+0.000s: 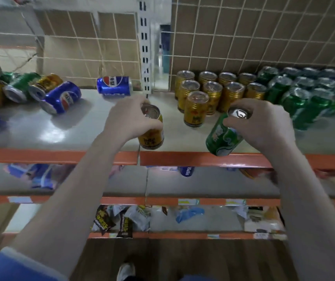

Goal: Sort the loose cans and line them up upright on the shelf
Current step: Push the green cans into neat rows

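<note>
Cans on a shop shelf (81,128) stand half sorted as a person holds 1 in each hand above its front edge. The left hand (126,120) has its fingers curled round a gold can (152,134), held nearly upright just over the orange shelf lip (193,159). The right hand (263,124) grips a green can (221,138) by its top, fingers wrapped about the rim, the can tilted with its base toward the lip.

Behind the right hand, gold cans (213,92) stand upright in rows against the wire-grid back panel (263,37), with 1 more gold can (196,109) upright out in front of them. To their right stand rows of green cans (292,100), and beyond those, blue cans (324,78), blurred at the frame's edge.

On the left half of the shelf, loose cans lie on their sides: a blue Pepsi can (113,86) alone near the slotted upright post (145,47), and a pile of blue, gold and green cans (20,92) at the far left.

Lower shelves carry more cans and snack packets (120,220). A blue sleeve (10,264) shows at bottom left, and a shoe (126,270) on the wooden floor.
</note>
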Demonstrator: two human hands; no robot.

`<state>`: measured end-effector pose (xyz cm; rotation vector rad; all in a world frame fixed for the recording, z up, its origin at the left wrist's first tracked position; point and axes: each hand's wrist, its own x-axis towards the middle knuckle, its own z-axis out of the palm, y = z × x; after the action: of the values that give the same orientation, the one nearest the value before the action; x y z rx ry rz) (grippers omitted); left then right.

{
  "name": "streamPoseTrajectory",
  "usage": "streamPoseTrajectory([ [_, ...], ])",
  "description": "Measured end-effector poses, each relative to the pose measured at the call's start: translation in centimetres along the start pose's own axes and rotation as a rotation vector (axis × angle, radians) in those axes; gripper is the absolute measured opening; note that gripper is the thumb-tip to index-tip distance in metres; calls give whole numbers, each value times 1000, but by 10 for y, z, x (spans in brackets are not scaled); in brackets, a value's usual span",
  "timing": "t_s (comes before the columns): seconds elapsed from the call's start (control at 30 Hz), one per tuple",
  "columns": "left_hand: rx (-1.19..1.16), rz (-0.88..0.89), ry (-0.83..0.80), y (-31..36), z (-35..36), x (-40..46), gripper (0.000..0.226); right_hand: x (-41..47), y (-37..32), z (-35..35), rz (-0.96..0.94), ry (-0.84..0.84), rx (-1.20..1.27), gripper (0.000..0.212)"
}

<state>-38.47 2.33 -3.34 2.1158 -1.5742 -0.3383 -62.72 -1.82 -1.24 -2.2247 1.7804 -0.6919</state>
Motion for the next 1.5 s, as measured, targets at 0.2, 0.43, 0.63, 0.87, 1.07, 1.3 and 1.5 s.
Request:
streamPoseTrajectory([
  [0.2, -4, 27, -25, 34, 22, 14, 66, 9, 40, -13, 47, 19, 6, 43],
  [0.43, 22, 149, -93, 59, 36, 36, 62, 23, 62, -18, 47, 17, -27, 36],
  [0.63, 94, 172, -119, 85, 50, 47, 69, 45, 85, -27, 25, -15, -60, 30],
  [0.87, 157, 59, -112, 125, 81, 41, 63, 69, 127, -41, -114, -111, -30, 27],
  [1.07, 172, -29, -116, 155, 108, 43, 62, 86, 154, -40, -208, -178, -1, 29],
  [1.3, 353, -5, -201, 168, 115, 57, 59, 101, 166, -35, -257, -220, 4, 40],
  [1.5, 473, 152, -445, 171, 100, 69, 74, 107, 168, -33, -275, -234, 3, 39],
])
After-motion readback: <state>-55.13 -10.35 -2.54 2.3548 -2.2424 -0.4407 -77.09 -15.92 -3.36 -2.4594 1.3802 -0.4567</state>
